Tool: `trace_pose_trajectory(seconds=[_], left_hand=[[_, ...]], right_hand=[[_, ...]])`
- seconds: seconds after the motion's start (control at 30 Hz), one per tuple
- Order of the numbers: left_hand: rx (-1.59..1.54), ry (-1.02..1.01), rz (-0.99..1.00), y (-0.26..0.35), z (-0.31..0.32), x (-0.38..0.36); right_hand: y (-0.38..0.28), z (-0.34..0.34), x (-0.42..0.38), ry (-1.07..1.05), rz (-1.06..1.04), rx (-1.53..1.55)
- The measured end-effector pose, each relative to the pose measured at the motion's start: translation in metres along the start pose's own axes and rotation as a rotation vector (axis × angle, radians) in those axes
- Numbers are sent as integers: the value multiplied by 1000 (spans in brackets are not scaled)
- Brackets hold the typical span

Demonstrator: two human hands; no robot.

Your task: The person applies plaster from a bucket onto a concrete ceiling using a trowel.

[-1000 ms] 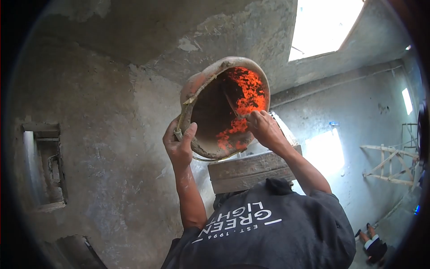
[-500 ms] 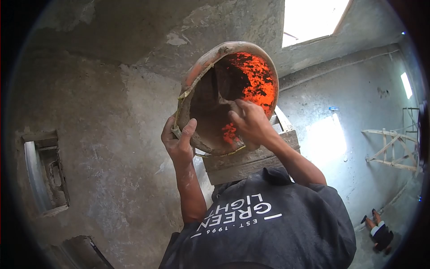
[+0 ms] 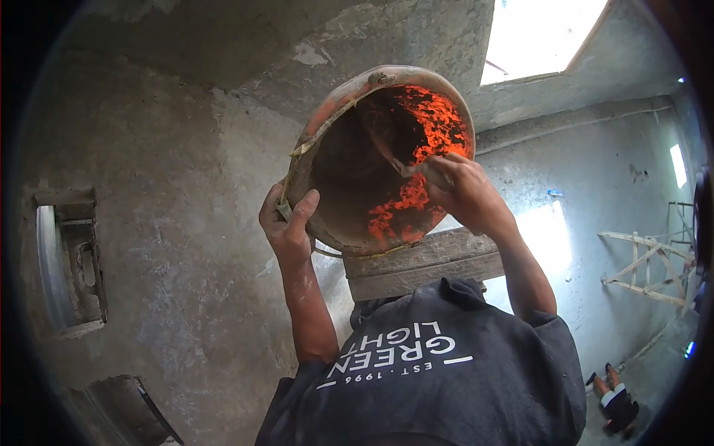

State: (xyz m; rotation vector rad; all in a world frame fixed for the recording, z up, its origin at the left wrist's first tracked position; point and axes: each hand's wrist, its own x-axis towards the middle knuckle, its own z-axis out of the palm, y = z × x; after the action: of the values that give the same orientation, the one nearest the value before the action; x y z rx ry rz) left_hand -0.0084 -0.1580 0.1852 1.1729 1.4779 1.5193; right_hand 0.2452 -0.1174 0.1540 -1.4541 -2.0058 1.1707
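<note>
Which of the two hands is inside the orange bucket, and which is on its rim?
The right hand reaches inside the bucket; the left hand grips the rim from outside, thumb hooked over the edge.

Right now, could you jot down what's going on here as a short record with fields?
Place: unfinished room with bare cement walls
Left hand: grips the rim of an orange bucket caked with mortar, tilted with its mouth toward the camera
Right hand: reaches inside the bucket, holding a trowel against the inner wall
Below the bucket: wooden planks
Clothing: dark shirt with white lettering
Background: bright roof opening, wooden frame by the far wall
</note>
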Motion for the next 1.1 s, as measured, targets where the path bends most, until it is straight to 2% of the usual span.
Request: trace_pose_trajectory(seconds=[0.07, 0.13, 0.27, 0.33, 0.4, 0.43, 0.5, 0.63, 0.7, 0.73, 0.83, 0.87, 0.93, 1.03, 1.1], left_hand=[[-18, -25, -1, -1, -2, 0], [-34, -56, 3, -1, -1, 0], [-62, -40, -34, 3, 0, 2], [-51, -57, -40, 0, -8, 2], [-31, -87, -40, -3, -13, 3], [-31, -91, -40, -3, -13, 1], [-72, -30, -45, -2, -8, -1], [-65, -34, -32, -1, -12, 7], [-80, -36, -3, -3, -12, 5], [-85, -28, 0, -5, -15, 5], [-45, -79, 11, -7, -20, 6], [-35, -83, 18, -3, -18, 6], [-26, -85, 24, -2, -17, 5], [-4, -110, 28, -4, -18, 5], [40, -116, 70, -8, -20, 6]], right_hand=[[0, 8, 5, 33, 0, -14], [3, 25, 14, 82, -132, -84], [8, 50, 12, 58, -205, -41], [1, 47, 10, 28, -171, -75], [-7, 40, 6, -193, -159, -104], [-3, 49, 4, -190, -156, -104], [10, 69, 0, -97, -326, -221], [14, 49, -9, -189, -294, -393], [-5, 27, -16, -220, -127, -526], [-7, 21, -18, -223, -132, -534], [-7, 9, -20, -130, -32, -371], [-8, 10, -19, -135, -35, -375], [-9, 14, -17, 96, -44, -209], [4, 36, 1, 214, -128, -154], [12, 55, 6, 186, -141, -190]])
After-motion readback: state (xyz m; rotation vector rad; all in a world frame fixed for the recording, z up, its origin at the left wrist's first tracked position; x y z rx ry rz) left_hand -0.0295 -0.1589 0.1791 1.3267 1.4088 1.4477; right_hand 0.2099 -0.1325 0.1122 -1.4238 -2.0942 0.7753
